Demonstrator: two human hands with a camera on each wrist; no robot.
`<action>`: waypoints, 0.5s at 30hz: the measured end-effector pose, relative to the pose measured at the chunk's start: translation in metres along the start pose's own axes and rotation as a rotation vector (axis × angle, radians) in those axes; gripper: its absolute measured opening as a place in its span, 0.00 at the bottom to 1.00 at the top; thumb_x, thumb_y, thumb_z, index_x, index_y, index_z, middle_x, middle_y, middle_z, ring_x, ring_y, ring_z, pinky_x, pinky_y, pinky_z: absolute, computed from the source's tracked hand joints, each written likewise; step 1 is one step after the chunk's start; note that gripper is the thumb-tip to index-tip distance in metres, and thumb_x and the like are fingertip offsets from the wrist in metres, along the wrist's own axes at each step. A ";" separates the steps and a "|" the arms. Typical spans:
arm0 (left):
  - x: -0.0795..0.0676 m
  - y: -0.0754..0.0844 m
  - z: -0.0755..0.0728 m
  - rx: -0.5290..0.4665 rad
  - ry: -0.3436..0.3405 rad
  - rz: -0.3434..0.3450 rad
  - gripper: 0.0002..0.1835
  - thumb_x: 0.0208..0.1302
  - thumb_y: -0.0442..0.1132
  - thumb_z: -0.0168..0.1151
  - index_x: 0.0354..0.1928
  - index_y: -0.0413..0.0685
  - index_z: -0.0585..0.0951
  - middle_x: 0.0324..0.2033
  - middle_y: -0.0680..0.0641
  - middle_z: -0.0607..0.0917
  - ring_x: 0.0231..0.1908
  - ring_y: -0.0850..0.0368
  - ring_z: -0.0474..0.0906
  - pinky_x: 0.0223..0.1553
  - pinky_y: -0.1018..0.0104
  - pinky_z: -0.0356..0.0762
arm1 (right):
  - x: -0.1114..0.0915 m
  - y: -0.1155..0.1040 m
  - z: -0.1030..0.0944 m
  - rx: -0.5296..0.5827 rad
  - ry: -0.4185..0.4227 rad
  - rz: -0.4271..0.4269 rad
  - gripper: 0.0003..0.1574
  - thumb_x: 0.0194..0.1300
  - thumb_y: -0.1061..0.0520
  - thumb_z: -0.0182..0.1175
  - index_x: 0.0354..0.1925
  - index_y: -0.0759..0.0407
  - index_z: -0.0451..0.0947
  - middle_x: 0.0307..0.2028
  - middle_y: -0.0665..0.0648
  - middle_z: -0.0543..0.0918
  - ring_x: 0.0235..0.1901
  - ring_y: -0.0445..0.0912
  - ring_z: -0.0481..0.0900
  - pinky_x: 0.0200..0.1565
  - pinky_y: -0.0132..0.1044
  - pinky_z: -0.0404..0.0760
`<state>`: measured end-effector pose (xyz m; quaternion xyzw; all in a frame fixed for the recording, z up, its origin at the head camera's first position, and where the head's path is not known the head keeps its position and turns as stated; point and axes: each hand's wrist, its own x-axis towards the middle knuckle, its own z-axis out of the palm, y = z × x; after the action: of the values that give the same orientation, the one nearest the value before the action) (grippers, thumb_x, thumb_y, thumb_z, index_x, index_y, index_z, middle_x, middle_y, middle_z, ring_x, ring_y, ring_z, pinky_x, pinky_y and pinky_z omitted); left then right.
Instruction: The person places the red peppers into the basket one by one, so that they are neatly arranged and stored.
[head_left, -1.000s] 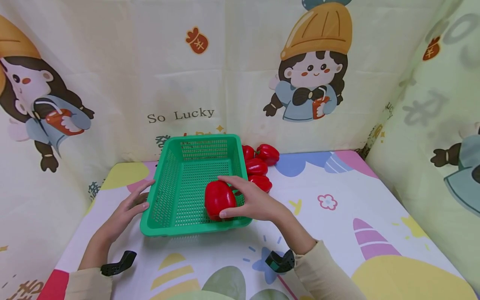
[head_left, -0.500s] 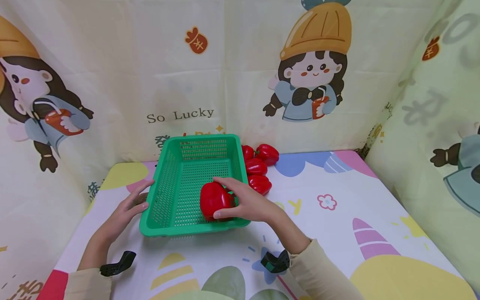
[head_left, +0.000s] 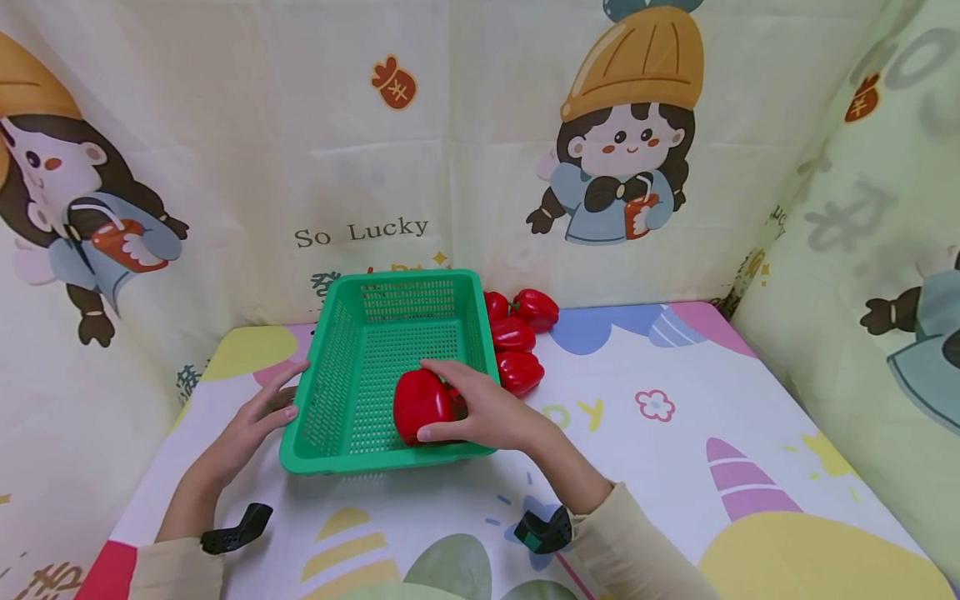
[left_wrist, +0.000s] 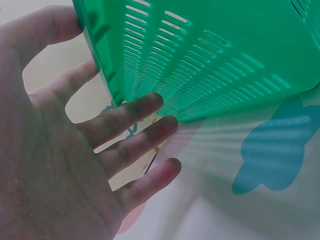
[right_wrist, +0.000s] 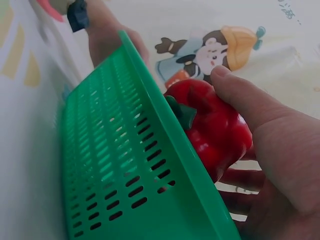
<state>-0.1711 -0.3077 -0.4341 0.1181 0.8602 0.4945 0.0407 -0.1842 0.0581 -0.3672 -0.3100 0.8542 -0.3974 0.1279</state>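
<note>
My right hand (head_left: 480, 410) grips a red bell pepper (head_left: 422, 407) between thumb and fingers, at the near right corner of a green plastic basket (head_left: 375, 463). In the right wrist view, the pepper's green stem (right_wrist: 186, 116) faces the basket's rim and the thumb lies over its red skin. My left hand (head_left: 255, 421) is at the basket's left side. In the left wrist view, its thumb and index fingertip touch the rim, while the other fingers (left_wrist: 145, 142) stretch out loosely below the slotted wall.
Several more red bell peppers (head_left: 521, 372) lie on the table just right of the basket. A patterned cloth (head_left: 637, 467) covers the table. Printed curtains (head_left: 480, 167) hang behind it and along both sides.
My right hand has carried the bell pepper a little to the left and slightly nearer, inside the basket's near right corner. The left hand and the basket stay almost where they were.
</note>
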 end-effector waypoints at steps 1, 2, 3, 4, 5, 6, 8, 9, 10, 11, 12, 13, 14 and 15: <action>0.000 0.000 0.000 -0.001 0.000 0.002 0.32 0.72 0.48 0.44 0.76 0.68 0.49 0.75 0.45 0.52 0.68 0.34 0.56 0.56 0.21 0.57 | 0.000 -0.001 0.000 0.002 0.003 0.002 0.53 0.54 0.38 0.69 0.72 0.39 0.55 0.67 0.45 0.65 0.64 0.43 0.65 0.45 0.33 0.83; 0.000 0.000 0.000 -0.001 0.001 -0.001 0.33 0.72 0.48 0.44 0.76 0.68 0.49 0.75 0.45 0.52 0.69 0.34 0.56 0.57 0.21 0.57 | 0.001 -0.001 0.001 0.002 0.006 0.002 0.53 0.54 0.38 0.69 0.73 0.39 0.55 0.67 0.45 0.65 0.64 0.43 0.65 0.45 0.33 0.83; 0.000 0.000 -0.001 -0.002 0.002 -0.004 0.33 0.72 0.48 0.44 0.76 0.69 0.49 0.75 0.45 0.52 0.69 0.33 0.55 0.57 0.21 0.56 | 0.002 -0.001 0.001 0.001 0.009 0.001 0.53 0.54 0.39 0.69 0.73 0.39 0.55 0.67 0.45 0.65 0.64 0.43 0.65 0.45 0.32 0.83; 0.000 0.000 -0.001 -0.003 0.002 -0.005 0.33 0.72 0.48 0.44 0.76 0.69 0.49 0.76 0.45 0.52 0.69 0.32 0.55 0.57 0.21 0.56 | 0.002 -0.002 0.001 0.001 0.011 0.001 0.53 0.54 0.38 0.69 0.73 0.39 0.55 0.67 0.45 0.65 0.64 0.43 0.65 0.45 0.32 0.83; 0.000 0.000 0.000 -0.002 0.001 -0.006 0.33 0.72 0.49 0.45 0.76 0.69 0.49 0.76 0.45 0.51 0.69 0.31 0.54 0.57 0.21 0.56 | 0.003 -0.002 0.002 0.000 0.013 0.000 0.53 0.55 0.38 0.69 0.73 0.39 0.55 0.67 0.45 0.65 0.64 0.43 0.65 0.45 0.32 0.83; 0.000 0.000 0.000 -0.001 0.002 -0.006 0.33 0.72 0.49 0.45 0.76 0.69 0.49 0.76 0.45 0.51 0.69 0.31 0.54 0.57 0.21 0.56 | 0.003 -0.002 0.002 0.000 0.014 -0.001 0.53 0.55 0.38 0.69 0.73 0.40 0.55 0.67 0.45 0.65 0.64 0.43 0.65 0.45 0.32 0.83; 0.000 -0.001 -0.001 -0.001 0.000 -0.003 0.33 0.72 0.49 0.45 0.76 0.69 0.49 0.76 0.46 0.51 0.69 0.31 0.54 0.57 0.21 0.56 | 0.004 -0.002 0.004 -0.002 0.019 -0.003 0.54 0.55 0.38 0.68 0.73 0.41 0.55 0.67 0.45 0.65 0.64 0.43 0.65 0.45 0.32 0.83; 0.000 -0.002 -0.001 -0.002 0.001 -0.003 0.33 0.72 0.49 0.44 0.76 0.69 0.49 0.76 0.47 0.52 0.69 0.33 0.55 0.57 0.21 0.56 | 0.004 -0.002 0.004 -0.001 0.022 -0.005 0.54 0.55 0.38 0.68 0.73 0.42 0.55 0.67 0.45 0.65 0.64 0.43 0.65 0.45 0.33 0.83; 0.000 -0.002 -0.001 -0.001 0.002 -0.001 0.32 0.73 0.49 0.44 0.76 0.69 0.49 0.76 0.48 0.53 0.69 0.35 0.57 0.57 0.21 0.57 | 0.004 -0.002 0.005 0.001 0.025 -0.004 0.54 0.55 0.38 0.68 0.73 0.42 0.55 0.67 0.45 0.65 0.64 0.43 0.65 0.45 0.33 0.83; 0.000 -0.002 -0.001 -0.003 0.001 0.000 0.32 0.73 0.48 0.44 0.76 0.69 0.49 0.75 0.49 0.53 0.69 0.38 0.57 0.57 0.21 0.57 | 0.004 -0.002 0.005 0.003 0.029 -0.005 0.54 0.55 0.38 0.68 0.73 0.43 0.55 0.67 0.45 0.65 0.64 0.43 0.65 0.45 0.33 0.83; 0.000 -0.003 -0.001 -0.005 0.001 0.000 0.32 0.73 0.48 0.44 0.76 0.69 0.49 0.75 0.50 0.54 0.69 0.41 0.58 0.57 0.21 0.56 | 0.004 -0.002 0.006 0.004 0.033 -0.004 0.54 0.55 0.38 0.68 0.73 0.43 0.55 0.67 0.45 0.65 0.64 0.43 0.65 0.45 0.33 0.83; 0.000 -0.003 -0.001 -0.007 -0.004 0.003 0.32 0.73 0.48 0.44 0.76 0.68 0.49 0.75 0.50 0.54 0.69 0.41 0.58 0.57 0.21 0.56 | 0.004 -0.001 0.007 0.006 0.034 -0.002 0.53 0.55 0.38 0.68 0.73 0.42 0.55 0.67 0.45 0.65 0.63 0.43 0.65 0.45 0.33 0.83; -0.001 -0.004 -0.001 -0.007 -0.005 0.000 0.32 0.73 0.48 0.44 0.76 0.68 0.49 0.75 0.51 0.54 0.68 0.43 0.59 0.57 0.21 0.56 | 0.004 -0.001 0.008 0.008 0.034 0.001 0.53 0.55 0.38 0.68 0.73 0.42 0.54 0.67 0.45 0.65 0.63 0.43 0.65 0.45 0.32 0.83; -0.002 -0.004 -0.001 -0.008 -0.008 -0.002 0.32 0.73 0.48 0.44 0.76 0.68 0.49 0.75 0.51 0.55 0.68 0.44 0.59 0.57 0.21 0.56 | 0.004 -0.001 0.008 0.009 0.034 0.002 0.53 0.56 0.38 0.68 0.73 0.42 0.54 0.67 0.45 0.65 0.63 0.43 0.65 0.45 0.32 0.83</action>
<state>-0.1700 -0.3106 -0.4370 0.1190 0.8582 0.4973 0.0450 -0.1831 0.0501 -0.3720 -0.3018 0.8547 -0.4063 0.1151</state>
